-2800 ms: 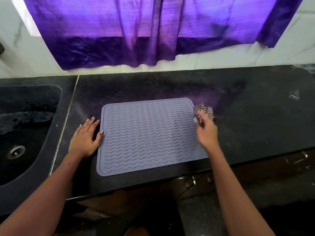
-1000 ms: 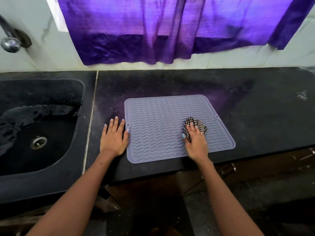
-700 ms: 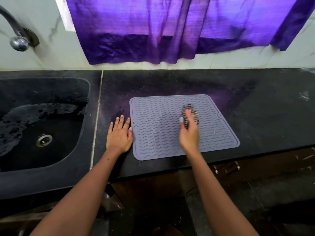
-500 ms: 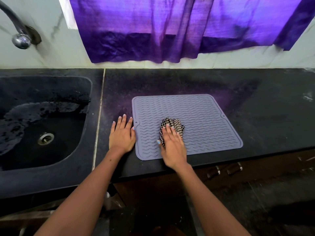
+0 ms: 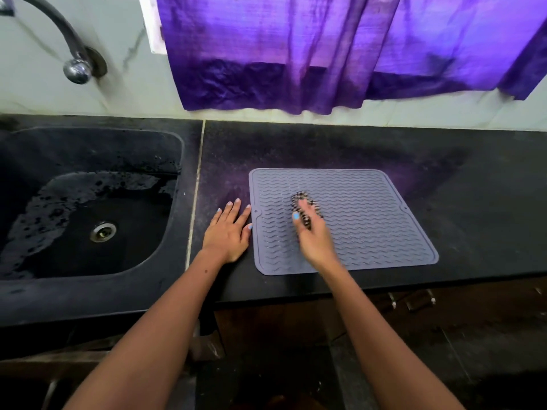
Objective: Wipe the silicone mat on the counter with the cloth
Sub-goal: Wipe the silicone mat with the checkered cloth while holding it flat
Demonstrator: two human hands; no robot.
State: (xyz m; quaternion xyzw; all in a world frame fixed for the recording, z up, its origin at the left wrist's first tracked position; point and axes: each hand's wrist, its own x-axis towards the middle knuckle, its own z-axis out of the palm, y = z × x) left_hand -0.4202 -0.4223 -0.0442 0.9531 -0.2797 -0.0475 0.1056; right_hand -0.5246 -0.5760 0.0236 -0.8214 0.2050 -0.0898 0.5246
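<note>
A grey-lilac silicone mat [image 5: 370, 220] with wavy ridges lies flat on the black counter [image 5: 479, 208], near its front edge. My right hand [image 5: 315, 241] is over the mat's left-middle part and holds a bunched black-and-white checked cloth [image 5: 302, 200] down on it. Cloth shows between the thumb and the fingers, and the hand is motion-blurred. My left hand [image 5: 229, 232] lies flat on the counter, fingers straight, with its fingertips touching the mat's left edge.
A black sink [image 5: 88, 208] with wet patches and a metal drain sits left of the mat, under a curved tap [image 5: 75, 66]. A purple curtain [image 5: 296, 54] hangs on the wall behind. The counter's front edge runs just below the mat, with cabinet handles underneath.
My right hand has slid the cloth from the mat's right side across to its left-middle, moving up and down the mat as it went. My left hand has stayed at the mat's left edge.
</note>
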